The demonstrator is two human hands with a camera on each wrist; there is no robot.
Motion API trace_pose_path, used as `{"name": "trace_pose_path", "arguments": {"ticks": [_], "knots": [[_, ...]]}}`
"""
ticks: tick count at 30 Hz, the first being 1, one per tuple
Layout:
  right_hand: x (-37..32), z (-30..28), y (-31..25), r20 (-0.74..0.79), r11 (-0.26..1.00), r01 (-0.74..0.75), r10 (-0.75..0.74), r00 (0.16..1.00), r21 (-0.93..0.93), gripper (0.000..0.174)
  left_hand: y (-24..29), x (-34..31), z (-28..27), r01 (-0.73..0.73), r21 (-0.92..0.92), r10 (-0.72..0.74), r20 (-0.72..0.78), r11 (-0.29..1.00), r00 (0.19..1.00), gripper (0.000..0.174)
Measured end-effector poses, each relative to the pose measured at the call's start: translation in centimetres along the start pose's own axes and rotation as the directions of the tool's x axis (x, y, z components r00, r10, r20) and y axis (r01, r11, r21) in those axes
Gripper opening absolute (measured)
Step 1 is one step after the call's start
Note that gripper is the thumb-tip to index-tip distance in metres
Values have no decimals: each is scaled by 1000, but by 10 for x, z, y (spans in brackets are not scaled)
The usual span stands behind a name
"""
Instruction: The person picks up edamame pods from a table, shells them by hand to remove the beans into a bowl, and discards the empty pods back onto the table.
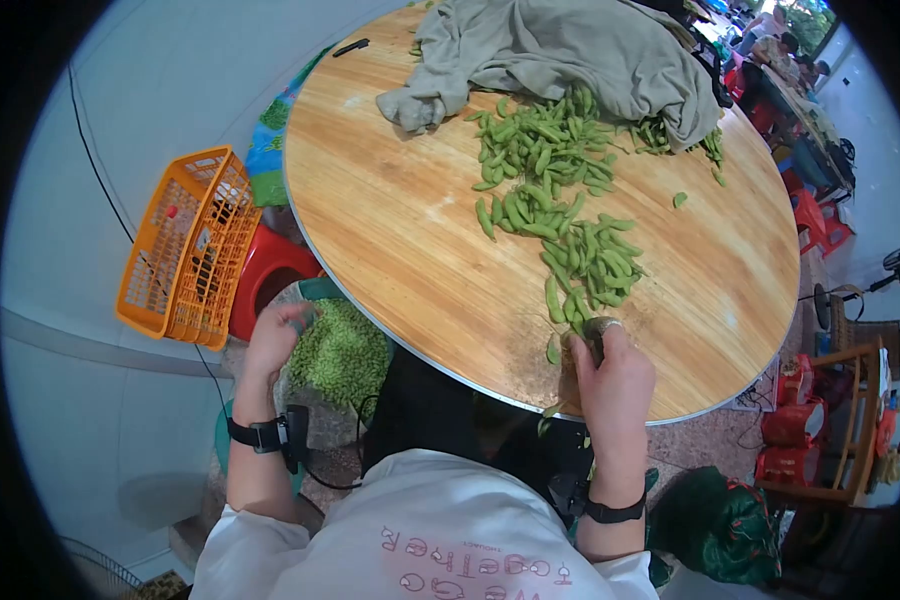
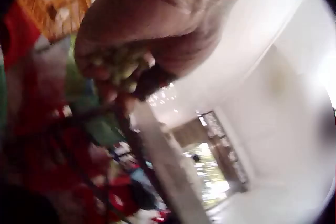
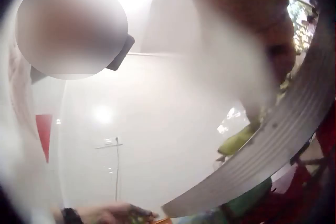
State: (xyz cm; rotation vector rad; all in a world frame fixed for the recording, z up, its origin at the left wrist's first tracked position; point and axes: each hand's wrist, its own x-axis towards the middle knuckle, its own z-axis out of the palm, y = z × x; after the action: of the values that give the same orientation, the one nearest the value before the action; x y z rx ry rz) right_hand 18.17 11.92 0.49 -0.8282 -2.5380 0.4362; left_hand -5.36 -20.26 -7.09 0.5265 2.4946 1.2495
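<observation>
Green soybean pods [image 1: 560, 170] lie in a long heap on the round wooden table [image 1: 400, 250]. My right hand [image 1: 618, 385] is at the near edge, its curled, dark-tipped fingers beside the closest pods; I cannot tell whether they grip one. In the right wrist view a pod [image 3: 236, 142] lies at the table rim, just below that hand. My left hand [image 1: 273, 342] is off the table to the left, beside a container full of shelled green soybeans [image 1: 338, 355]. The left wrist view shows its fingers curled round several shelled beans [image 2: 123, 66].
A grey cloth [image 1: 570, 50] covers the far part of the heap. Left of the table, an orange plastic basket [image 1: 185, 250] stands by a red stool [image 1: 270, 270]. A dark green bag [image 1: 715, 525] sits on the floor at right, near a wooden chair [image 1: 850, 430].
</observation>
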Motion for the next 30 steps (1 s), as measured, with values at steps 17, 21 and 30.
{"name": "trace_pose_path", "arguments": {"ticks": [17, 21, 30], "knots": [[-10, -12, 18, -83, 880, -136, 194, 977, 454, 8, 196, -25, 134, -595, 268, 507, 332, 758, 796, 40], [-17, -20, 22, 17, 736, -193, 239, 971, 649, 7, 205, -44, 143, -622, -234, 600, 640, 747, 480, 42], [-25, -28, 12, 416, 147, -448, 203, 886, 882, 18, 207, -39, 165, -635, -236, 677, 256, 736, 690, 23]]}}
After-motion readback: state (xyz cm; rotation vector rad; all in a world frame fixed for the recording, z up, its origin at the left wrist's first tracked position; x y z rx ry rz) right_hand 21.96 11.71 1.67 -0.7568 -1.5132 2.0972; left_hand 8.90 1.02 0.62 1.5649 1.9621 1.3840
